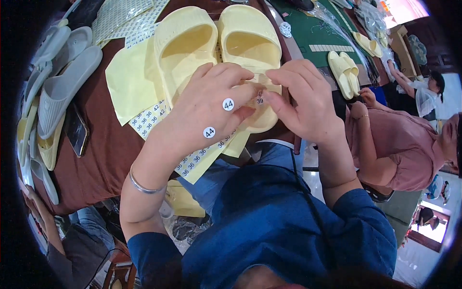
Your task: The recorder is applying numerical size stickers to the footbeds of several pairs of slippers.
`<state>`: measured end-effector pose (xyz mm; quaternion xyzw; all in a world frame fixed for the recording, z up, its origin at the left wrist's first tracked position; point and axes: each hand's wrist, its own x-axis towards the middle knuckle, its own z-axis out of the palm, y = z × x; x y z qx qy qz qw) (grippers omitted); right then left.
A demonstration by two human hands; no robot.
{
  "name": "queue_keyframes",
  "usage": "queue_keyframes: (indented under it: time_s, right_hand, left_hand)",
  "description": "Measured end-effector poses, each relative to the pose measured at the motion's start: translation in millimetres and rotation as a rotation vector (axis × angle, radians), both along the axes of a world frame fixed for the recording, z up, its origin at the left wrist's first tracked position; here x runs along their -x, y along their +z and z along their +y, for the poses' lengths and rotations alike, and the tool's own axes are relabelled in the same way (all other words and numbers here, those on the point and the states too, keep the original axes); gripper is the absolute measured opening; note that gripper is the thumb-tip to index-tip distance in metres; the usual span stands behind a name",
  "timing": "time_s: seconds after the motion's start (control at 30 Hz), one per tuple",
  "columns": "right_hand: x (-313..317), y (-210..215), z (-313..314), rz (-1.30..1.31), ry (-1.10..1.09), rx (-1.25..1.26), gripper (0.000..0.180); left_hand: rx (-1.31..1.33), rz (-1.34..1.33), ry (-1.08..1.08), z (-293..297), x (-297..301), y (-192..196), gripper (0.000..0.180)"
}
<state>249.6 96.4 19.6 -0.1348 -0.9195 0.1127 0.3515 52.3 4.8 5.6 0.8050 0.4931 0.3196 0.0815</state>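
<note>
Two hands (260, 98) over yellow slippers (219, 41)

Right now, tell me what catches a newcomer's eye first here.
Dead centre, the left hand and right hand meet over a pair of pale yellow slides on the brown table. Small round white stickers sit on the back of the left hand. Grey slides pile up at far left.

Our left hand (204, 103) and right hand (301, 98) cover the heel of the right yellow slipper (250, 38), so we cannot tell what the fingertips pinch there. The sticker sheet (192, 161) near us runs under our left wrist. The grey slippers (57, 82) far left fade into the dark rim. A person's face at right is cut off.
</note>
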Motion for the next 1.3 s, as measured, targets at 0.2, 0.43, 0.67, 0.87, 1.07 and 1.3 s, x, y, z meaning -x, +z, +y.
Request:
queue_keyframes:
  time_s: [0.2, 0.43, 0.67, 0.87, 1.07, 1.3]
  right_hand:
    - [-10, -4, -1, -0.224, 0.153, -0.005, 0.017]
    - [-14, 1, 6, -0.242, 0.069, -0.073, 0.009]
    - [13, 7, 13, -0.381, 0.065, -0.167, 0.022]
    - [76, 3, 19, -0.408, 0.069, -0.225, 0.025]
    - [100, 5, 33, -0.428, 0.018, -0.267, 0.024]
    - [85, 69, 2, -0.321, -0.058, -0.23, 0.02]
  left_hand:
    - [0.003, 0.001, 0.013, -4, 5, -1, 0.041]
    - [-0.065, -0.019, 0.04, -3, 6, -1, 0.039]
    - [-0.354, -0.174, 0.269, 12, 27, 15, 0.033]
    - [-0.358, -0.152, 0.362, 6, 43, 10, 0.031]
    - [-0.467, -0.269, 0.417, 10, 54, 18, 0.031]
    - [-0.752, -0.658, 0.673, -5, 92, 31, 0.025]
